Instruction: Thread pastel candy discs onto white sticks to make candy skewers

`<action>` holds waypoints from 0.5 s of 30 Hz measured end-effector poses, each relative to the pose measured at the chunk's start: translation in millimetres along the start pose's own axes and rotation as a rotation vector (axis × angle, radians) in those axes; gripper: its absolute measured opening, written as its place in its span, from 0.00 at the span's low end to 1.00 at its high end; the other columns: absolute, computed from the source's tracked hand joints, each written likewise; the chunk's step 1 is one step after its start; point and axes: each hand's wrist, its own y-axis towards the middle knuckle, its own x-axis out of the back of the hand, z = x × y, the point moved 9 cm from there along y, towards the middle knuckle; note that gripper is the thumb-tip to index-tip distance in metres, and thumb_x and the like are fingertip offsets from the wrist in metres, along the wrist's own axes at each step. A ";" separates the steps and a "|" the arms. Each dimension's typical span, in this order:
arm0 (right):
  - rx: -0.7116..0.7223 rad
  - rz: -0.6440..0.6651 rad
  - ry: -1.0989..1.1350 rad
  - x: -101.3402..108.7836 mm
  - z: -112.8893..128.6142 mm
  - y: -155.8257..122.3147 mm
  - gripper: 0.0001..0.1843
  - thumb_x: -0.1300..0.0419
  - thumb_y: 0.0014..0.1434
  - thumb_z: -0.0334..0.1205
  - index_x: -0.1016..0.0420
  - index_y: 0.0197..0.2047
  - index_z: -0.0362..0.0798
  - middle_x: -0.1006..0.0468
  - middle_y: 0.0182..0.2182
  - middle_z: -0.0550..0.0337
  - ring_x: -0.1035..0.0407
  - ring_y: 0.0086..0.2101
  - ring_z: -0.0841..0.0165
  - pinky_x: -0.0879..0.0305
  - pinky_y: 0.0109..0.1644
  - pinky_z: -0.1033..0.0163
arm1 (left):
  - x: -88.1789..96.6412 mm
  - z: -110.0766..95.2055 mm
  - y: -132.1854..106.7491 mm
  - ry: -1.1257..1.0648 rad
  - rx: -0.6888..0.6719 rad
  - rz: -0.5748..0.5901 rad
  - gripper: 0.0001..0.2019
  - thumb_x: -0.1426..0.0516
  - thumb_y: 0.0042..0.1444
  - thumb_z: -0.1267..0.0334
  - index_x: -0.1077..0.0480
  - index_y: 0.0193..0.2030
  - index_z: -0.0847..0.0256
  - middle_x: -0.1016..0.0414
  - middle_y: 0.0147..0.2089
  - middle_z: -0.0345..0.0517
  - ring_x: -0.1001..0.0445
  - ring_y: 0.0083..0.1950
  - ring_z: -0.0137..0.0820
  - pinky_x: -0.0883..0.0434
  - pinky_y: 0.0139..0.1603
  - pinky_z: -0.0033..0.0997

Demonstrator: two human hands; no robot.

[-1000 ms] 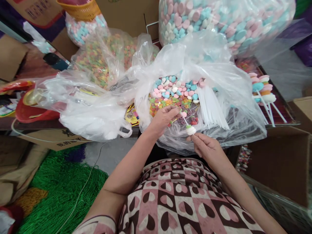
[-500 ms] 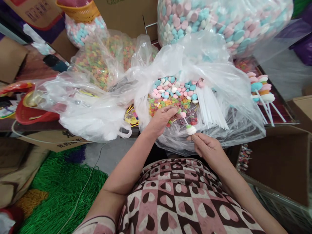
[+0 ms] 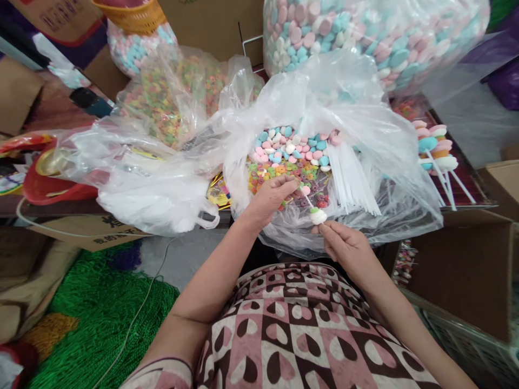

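My right hand [image 3: 344,246] pinches a thin white stick [image 3: 308,202] that carries a white candy with a green ring [image 3: 317,216]. My left hand [image 3: 273,197] is closed in a pinch at the stick's upper end, on a small pink candy [image 3: 305,190]. Both hands hover over an open clear plastic bag [image 3: 365,140]. The bag holds pastel pink, blue and white candies [image 3: 292,147], colourful ring candies [image 3: 279,173] and a bundle of white sticks [image 3: 351,181].
Finished candy sticks [image 3: 436,148] lie to the right on a dark tray. Large bags of pastel candies [image 3: 365,38] and ring candies [image 3: 170,97] stand behind. A red basket [image 3: 48,186] sits at left, green netting [image 3: 101,313] on the floor, cardboard boxes [image 3: 470,270] at right.
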 end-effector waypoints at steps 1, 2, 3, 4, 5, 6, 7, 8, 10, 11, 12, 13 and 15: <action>-0.002 0.000 0.004 -0.3 -0.5 0.0 0.22 0.44 0.64 0.57 0.23 0.37 0.46 0.41 0.14 0.70 0.49 0.18 0.72 0.56 0.24 0.63 | -0.3 -1.2 -0.4 0.000 0.000 0.012 0.10 0.37 0.54 0.56 0.26 0.33 0.61 0.23 0.32 0.39 0.26 0.36 0.26 0.34 0.40 0.27; -0.005 0.002 0.011 -1.0 -0.8 -0.1 0.22 0.44 0.64 0.57 0.23 0.37 0.46 0.41 0.14 0.70 0.49 0.17 0.72 0.56 0.24 0.63 | -1.1 -2.9 -1.0 -0.003 -0.002 0.028 0.10 0.37 0.54 0.56 0.26 0.33 0.62 0.23 0.32 0.39 0.27 0.36 0.25 0.35 0.40 0.27; -0.010 0.006 0.021 -2.0 -1.0 -0.1 0.22 0.44 0.64 0.57 0.23 0.37 0.46 0.42 0.14 0.70 0.49 0.17 0.72 0.56 0.24 0.63 | -2.6 -5.0 -1.7 -0.006 -0.004 0.050 0.10 0.38 0.54 0.56 0.26 0.33 0.62 0.24 0.31 0.39 0.27 0.35 0.25 0.35 0.39 0.27; -0.014 0.012 0.034 -3.4 -0.9 -0.2 0.22 0.43 0.64 0.58 0.23 0.37 0.45 0.42 0.14 0.70 0.49 0.17 0.73 0.57 0.24 0.63 | -5.1 -6.9 -2.8 -0.008 -0.002 0.075 0.10 0.38 0.54 0.57 0.26 0.33 0.62 0.24 0.31 0.39 0.28 0.34 0.25 0.36 0.38 0.27; -0.016 0.018 0.051 -4.9 -0.4 -0.3 0.23 0.43 0.64 0.58 0.23 0.37 0.45 0.42 0.14 0.70 0.50 0.17 0.73 0.57 0.24 0.63 | -8.1 -8.8 -4.3 -0.008 -0.001 0.097 0.10 0.38 0.54 0.57 0.27 0.32 0.62 0.25 0.30 0.39 0.29 0.34 0.24 0.36 0.38 0.27; -0.018 0.021 0.068 -6.1 0.2 -0.5 0.23 0.43 0.64 0.58 0.23 0.38 0.45 0.43 0.14 0.71 0.50 0.17 0.73 0.57 0.24 0.63 | -11.6 -10.2 -6.3 -0.005 0.001 0.116 0.09 0.37 0.53 0.58 0.27 0.32 0.63 0.25 0.30 0.38 0.30 0.33 0.24 0.37 0.38 0.27; -0.017 0.019 0.085 -6.8 0.8 -0.6 0.23 0.43 0.64 0.58 0.23 0.38 0.45 0.43 0.14 0.71 0.51 0.17 0.73 0.58 0.24 0.63 | -15.7 -11.0 -8.7 0.001 0.003 0.130 0.09 0.37 0.52 0.59 0.28 0.32 0.63 0.26 0.30 0.38 0.31 0.33 0.24 0.37 0.38 0.27; -0.015 0.015 0.099 -7.3 1.2 -0.7 0.23 0.43 0.64 0.59 0.23 0.37 0.45 0.43 0.14 0.71 0.51 0.17 0.73 0.58 0.24 0.63 | -20.6 -11.0 -11.6 0.012 0.005 0.144 0.09 0.36 0.51 0.60 0.29 0.32 0.63 0.27 0.30 0.37 0.31 0.33 0.24 0.37 0.38 0.26; -0.003 0.002 0.120 -7.0 1.3 -0.4 0.23 0.43 0.64 0.59 0.24 0.37 0.45 0.43 0.13 0.71 0.51 0.17 0.73 0.58 0.24 0.64 | -32.4 -8.1 -18.2 0.038 0.022 0.182 0.09 0.36 0.51 0.60 0.29 0.33 0.63 0.28 0.31 0.37 0.32 0.34 0.24 0.37 0.39 0.26; 0.004 -0.004 0.128 -6.5 0.8 0.1 0.23 0.43 0.64 0.59 0.24 0.37 0.46 0.43 0.13 0.71 0.51 0.17 0.73 0.58 0.24 0.64 | -38.2 -5.7 -21.3 0.049 0.036 0.206 0.09 0.36 0.51 0.60 0.29 0.34 0.63 0.28 0.32 0.37 0.32 0.34 0.24 0.37 0.39 0.27; 0.011 -0.007 0.136 -5.8 0.0 0.9 0.23 0.43 0.64 0.59 0.24 0.37 0.46 0.42 0.13 0.71 0.51 0.17 0.73 0.58 0.23 0.64 | -43.4 -3.4 -23.8 0.061 0.050 0.231 0.10 0.36 0.51 0.59 0.29 0.34 0.63 0.28 0.32 0.37 0.32 0.35 0.25 0.37 0.39 0.27; 0.016 -0.012 0.152 -4.5 -1.2 2.0 0.23 0.42 0.64 0.59 0.24 0.37 0.46 0.41 0.13 0.70 0.50 0.17 0.74 0.57 0.23 0.64 | -47.1 -2.4 -25.1 0.073 0.055 0.251 0.11 0.36 0.52 0.58 0.29 0.34 0.63 0.28 0.32 0.38 0.32 0.35 0.26 0.36 0.40 0.28; 0.023 -0.044 0.213 1.6 -3.4 4.7 0.22 0.40 0.62 0.59 0.23 0.36 0.47 0.37 0.15 0.69 0.48 0.17 0.74 0.56 0.22 0.65 | -47.2 -6.4 -22.6 0.113 0.021 0.246 0.11 0.39 0.56 0.55 0.28 0.36 0.63 0.27 0.33 0.40 0.30 0.37 0.28 0.35 0.43 0.30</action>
